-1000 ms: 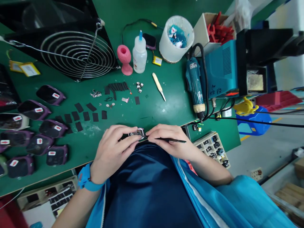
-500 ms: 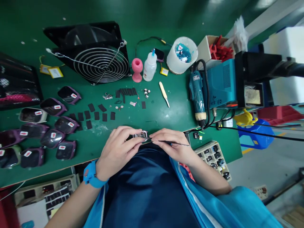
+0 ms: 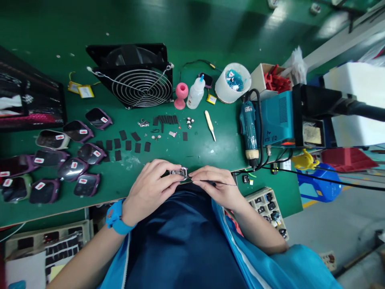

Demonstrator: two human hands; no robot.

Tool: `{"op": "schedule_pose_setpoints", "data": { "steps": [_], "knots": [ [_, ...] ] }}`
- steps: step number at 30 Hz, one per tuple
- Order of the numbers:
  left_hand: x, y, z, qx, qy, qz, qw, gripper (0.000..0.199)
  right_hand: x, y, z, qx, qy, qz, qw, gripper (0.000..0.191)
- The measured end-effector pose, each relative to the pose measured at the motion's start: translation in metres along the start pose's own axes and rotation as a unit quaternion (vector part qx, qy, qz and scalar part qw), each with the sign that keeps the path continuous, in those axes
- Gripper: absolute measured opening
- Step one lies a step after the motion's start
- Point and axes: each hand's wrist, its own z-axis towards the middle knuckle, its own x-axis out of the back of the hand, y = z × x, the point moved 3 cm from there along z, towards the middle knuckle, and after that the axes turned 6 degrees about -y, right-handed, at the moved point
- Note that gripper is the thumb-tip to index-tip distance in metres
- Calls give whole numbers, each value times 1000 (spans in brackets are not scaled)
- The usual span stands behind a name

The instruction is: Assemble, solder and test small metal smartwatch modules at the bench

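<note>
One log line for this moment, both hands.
left hand: holds small device | right hand: holds thin dark tool beside device

"What colour's the slim tool (image 3: 224,183)?"

"Dark; the small device (image 3: 180,172) is silvery. The wristband (image 3: 119,220) is bright blue."

"And the cases (image 3: 92,187) at left?"

"Mostly purple, white stickers (image 3: 96,153) bearing red arrows (image 3: 104,119), on plain green tabletop (image 3: 192,150)."

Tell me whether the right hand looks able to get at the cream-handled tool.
Probably yes: the cream-handled tool lies ahead of the right hand, and nothing bulky shows between them, though its grip on a thin dark tool might hamper it.
</note>
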Motion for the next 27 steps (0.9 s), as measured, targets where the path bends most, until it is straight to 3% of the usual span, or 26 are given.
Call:
{"op": "schedule_pose_setpoints", "data": {
  "steps": [27],
  "knots": [
    [0,1,-2,6,-3,3,1000,16,2,-10,7,-2,-39,-48,998,10]
  ]
}}
